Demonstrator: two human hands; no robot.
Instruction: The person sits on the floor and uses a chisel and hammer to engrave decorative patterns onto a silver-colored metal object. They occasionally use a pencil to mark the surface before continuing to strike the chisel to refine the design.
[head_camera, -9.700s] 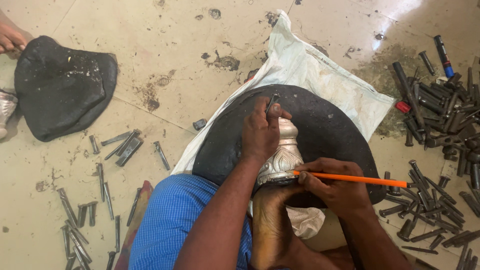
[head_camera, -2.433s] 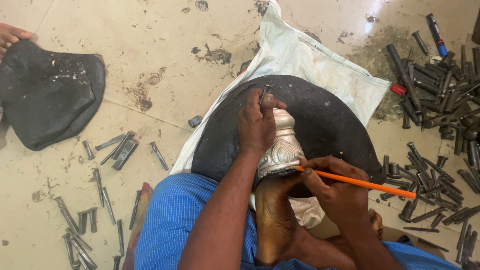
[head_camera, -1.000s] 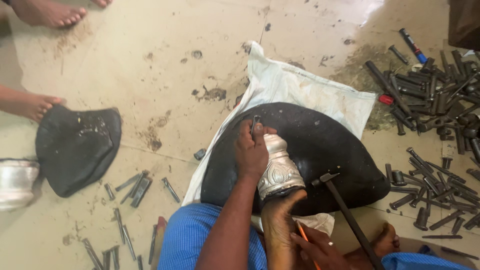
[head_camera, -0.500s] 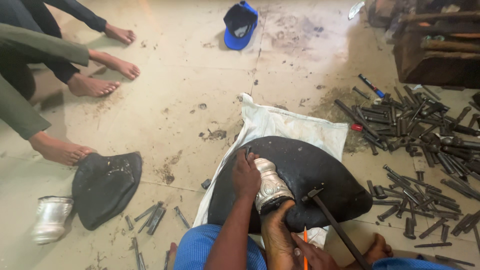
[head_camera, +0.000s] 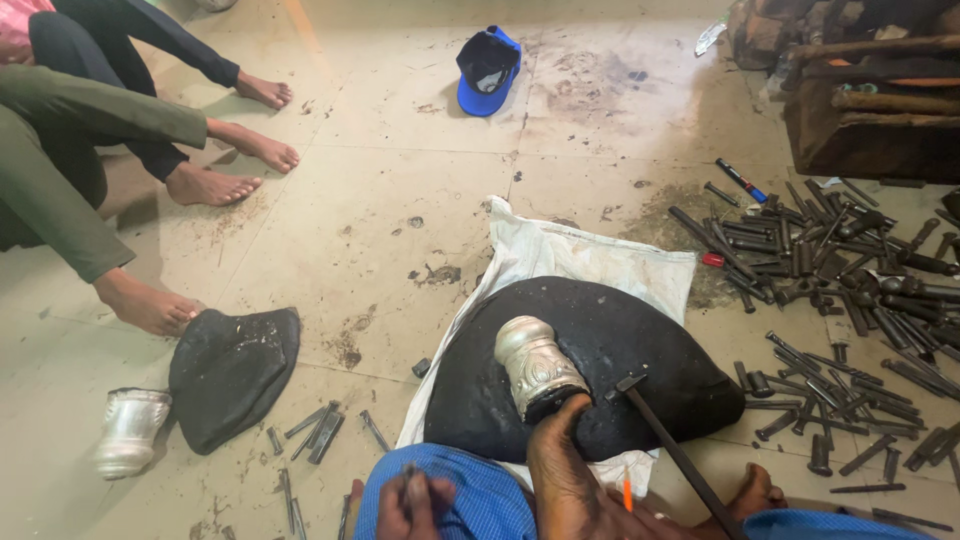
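Stained beige floor tiles (head_camera: 400, 200) fill most of the view, which has lifted in the last second to take in more of the room. The bare feet (head_camera: 205, 185) of other people sitting at the left now show, as does a blue cap (head_camera: 487, 70) lying further off.

The embossed silver metal vessel (head_camera: 535, 365) lies tilted on the black domed cushion (head_camera: 650, 350), which sits on a white sack (head_camera: 580, 255). Its base is pressed against the toes of the person's own bare foot (head_camera: 565, 470).

Earlier the left hand gripped the vessel's neck and the right hand worked an orange pencil along its side. Both hands have since come off. As far as can be seen, only the foot and the cushion steady the vessel now, so the marking with the pencil looks paused or over.

- **Left hand:** the left hand (head_camera: 405, 510) has drawn back to the lap, over the blue cloth (head_camera: 480, 495). Its fingers are curled closed around a small dark metal punch (head_camera: 408, 478) that stands upright in the fist.
- **Right hand:** it is out of view below the picture's edge, so its grip cannot be told.
- **Pencil and hammer:** the orange pencil (head_camera: 627, 492) shows only as a short tip beside the foot. A dark-handled hammer (head_camera: 670, 445) has appeared, its head resting against the cushion just right of the vessel.

Heaps of dark steel punches (head_camera: 840, 270) lie well to the right. A second, smaller black cushion (head_camera: 230, 375) and another silver vessel (head_camera: 128, 430) lie at the left.
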